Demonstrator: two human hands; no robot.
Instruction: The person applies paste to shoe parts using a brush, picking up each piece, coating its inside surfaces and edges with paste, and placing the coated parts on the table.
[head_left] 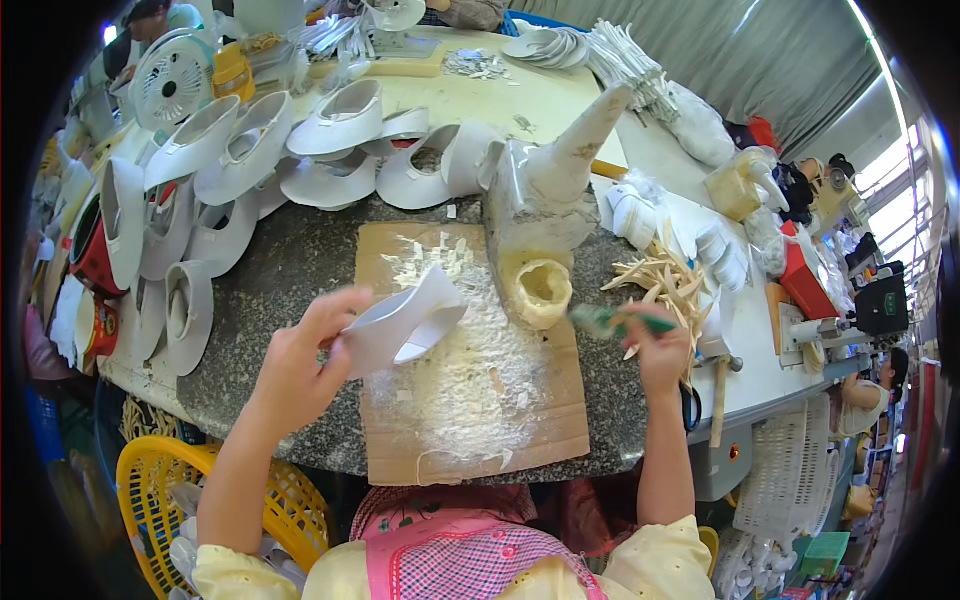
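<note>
My left hand grips a white looped piece, curved like a shoe upper, between thumb and fingers. It is held above a cardboard sheet crusted with dried whitish residue. In my right hand is a green-handled brush; its head is blurred by motion, just right of a small crusted pot with a yellowish inside. That pot stands at the foot of a whitish stand with a horn-shaped arm pointing up to the right.
Several similar white looped pieces line the far left of the dark stone slab. Pale strips are heaped to the right, near scissors. A yellow basket stands at the lower left. A fan is at the back left.
</note>
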